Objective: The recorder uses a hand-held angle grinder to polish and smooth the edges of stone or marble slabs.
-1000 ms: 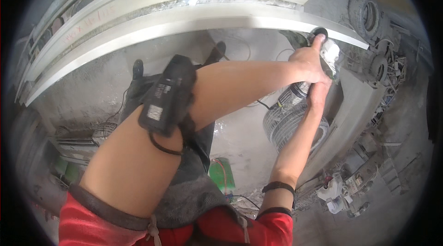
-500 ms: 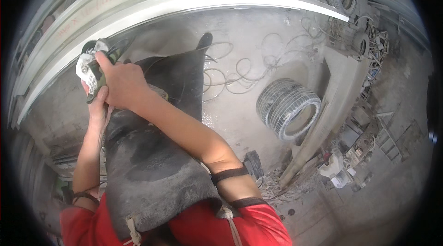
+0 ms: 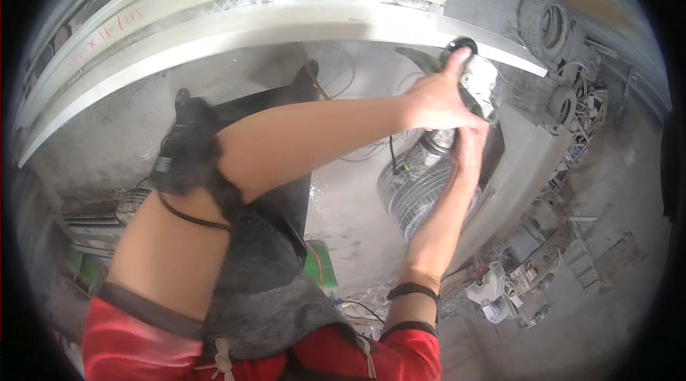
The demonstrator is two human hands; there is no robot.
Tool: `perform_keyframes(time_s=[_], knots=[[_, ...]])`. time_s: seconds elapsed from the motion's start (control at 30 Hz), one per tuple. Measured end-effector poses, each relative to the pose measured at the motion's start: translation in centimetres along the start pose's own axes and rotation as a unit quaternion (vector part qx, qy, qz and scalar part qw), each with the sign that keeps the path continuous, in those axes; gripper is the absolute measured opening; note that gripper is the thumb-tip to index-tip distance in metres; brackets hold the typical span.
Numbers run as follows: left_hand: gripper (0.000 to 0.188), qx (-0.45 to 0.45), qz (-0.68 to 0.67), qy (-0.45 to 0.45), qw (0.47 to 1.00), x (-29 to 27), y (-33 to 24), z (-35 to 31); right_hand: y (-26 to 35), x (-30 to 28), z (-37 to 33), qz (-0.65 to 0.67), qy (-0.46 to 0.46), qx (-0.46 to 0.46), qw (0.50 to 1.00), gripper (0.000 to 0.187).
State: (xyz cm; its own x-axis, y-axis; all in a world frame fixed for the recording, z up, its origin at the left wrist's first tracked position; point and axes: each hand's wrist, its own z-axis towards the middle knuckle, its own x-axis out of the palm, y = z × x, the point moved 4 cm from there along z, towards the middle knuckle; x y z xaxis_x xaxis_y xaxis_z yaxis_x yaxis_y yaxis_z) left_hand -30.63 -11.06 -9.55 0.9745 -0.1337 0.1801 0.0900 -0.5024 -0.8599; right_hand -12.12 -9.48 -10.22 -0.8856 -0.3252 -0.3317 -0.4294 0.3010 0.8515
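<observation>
Out at the front right, both arms are stretched toward a hand-held grinder [image 3: 480,87] with a pale, shiny wrapped head, a greenish cloth skirt and a dark round knob. My left hand [image 3: 431,101] is closed over its head, thumb up by the knob. Below it, my right hand [image 3: 469,139] wraps the tool near its silvery body; part of that hand's fingers is hidden. The tool sits against the near edge of a long, pale slab [image 3: 286,29], toward its right end. Its working face is hidden from view.
Behind lies another pale slab [image 3: 236,1] with red marks. Stacked tyres [image 3: 404,192] stand under my arms, and a cable [image 3: 350,84] loops on the floor. A stone beam [image 3: 525,149] and clutter [image 3: 493,292] lie right. A dark apron [image 3: 257,295] hangs before me.
Both hands have carried the grinder from the slab's far left end across to its right end. My left arm now reaches across my body, and a green item shows beside the apron.
</observation>
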Motion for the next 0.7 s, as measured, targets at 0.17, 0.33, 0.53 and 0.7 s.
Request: perform_keyframes(time_s=[0.17,0.33,0.53,0.7], knots=[[0.127,0.049,-0.093,-0.058,0.993,-7.1,4.3,-8.9,3.8,11.4,-3.9,-0.04,0.047,0.014,0.998,0.066],[0.126,0.071,-0.138,-0.133,0.979,-15.8,9.0,-21.4,9.2,26.7,-10.8,-0.001,0.089,0.001,0.996,0.091],[0.109,-0.045,-0.256,-0.279,0.925,-26.6,17.1,-38.1,12.9,43.2,-18.0,-0.172,0.249,-0.071,0.951,0.086],[0.095,0.078,-0.36,-0.269,0.89,-25.1,16.2,-37.1,12.6,42.7,-17.0,-0.246,0.31,-0.049,0.917,0.087]])
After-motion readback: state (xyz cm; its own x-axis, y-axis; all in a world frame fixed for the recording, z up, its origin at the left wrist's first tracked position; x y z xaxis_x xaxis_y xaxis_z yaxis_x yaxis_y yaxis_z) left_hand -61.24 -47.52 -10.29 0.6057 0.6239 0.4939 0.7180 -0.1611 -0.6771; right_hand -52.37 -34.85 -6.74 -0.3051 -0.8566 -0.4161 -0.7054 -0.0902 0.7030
